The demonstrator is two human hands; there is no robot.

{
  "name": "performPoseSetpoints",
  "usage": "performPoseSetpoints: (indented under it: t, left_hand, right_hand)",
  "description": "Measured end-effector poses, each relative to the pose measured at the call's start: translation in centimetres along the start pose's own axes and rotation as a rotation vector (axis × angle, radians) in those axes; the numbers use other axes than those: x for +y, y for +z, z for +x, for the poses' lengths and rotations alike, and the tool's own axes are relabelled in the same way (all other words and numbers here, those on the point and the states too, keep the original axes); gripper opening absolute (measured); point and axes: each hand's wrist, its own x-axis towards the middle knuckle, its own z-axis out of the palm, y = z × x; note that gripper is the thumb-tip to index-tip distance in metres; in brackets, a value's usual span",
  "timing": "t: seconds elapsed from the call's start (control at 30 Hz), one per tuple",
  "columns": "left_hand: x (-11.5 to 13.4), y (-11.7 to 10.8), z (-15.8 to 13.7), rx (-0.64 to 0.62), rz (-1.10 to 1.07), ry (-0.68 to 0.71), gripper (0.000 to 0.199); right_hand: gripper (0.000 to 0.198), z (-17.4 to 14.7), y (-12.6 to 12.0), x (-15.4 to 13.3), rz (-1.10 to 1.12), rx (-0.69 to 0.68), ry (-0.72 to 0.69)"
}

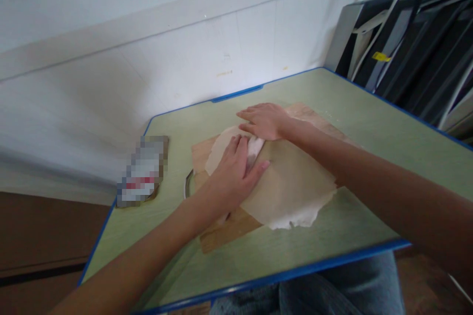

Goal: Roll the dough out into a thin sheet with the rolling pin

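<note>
A thin, wide sheet of dough (pixel 295 182) lies over a wooden cutting board (pixel 231 231), its ragged near edge hanging past the board. Between my hands, a whitish roll (pixel 254 148) rests across the sheet; whether a rolling pin is inside it, I cannot tell. My left hand (pixel 234 162) lies over the near end of the roll, fingers stretched forward and thumb out on the dough. Farther back, my right hand (pixel 268 120) is laid flat at the roll's far end, with fingers spread. Both palms hide parts of the roll.
The pale green table (pixel 155 251) has a blue edge and meets a white wall (pixel 185 64). A blurred-out packet (pixel 144 172) lies at its left. The board's metal handle (pixel 188 183) sticks out leftward. Dark flat panels and cables (pixel 417 39) stand beyond the right edge.
</note>
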Motion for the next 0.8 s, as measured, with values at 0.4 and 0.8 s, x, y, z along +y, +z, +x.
performPoseSetpoints:
  t: [0.4, 0.8]
  left_hand:
    - [1.4, 1.0, -0.1, 0.009, 0.094, 0.154, 0.073]
    - [-1.9, -0.4, 1.0, -0.078, 0.129, -0.169, 0.068]
  right_hand:
    - [0.053, -2.4, 0.1, 1.1, 0.0, 0.07, -0.048]
    - [0.048, 2.2, 0.0, -0.8, -0.017, -0.057, 0.014]
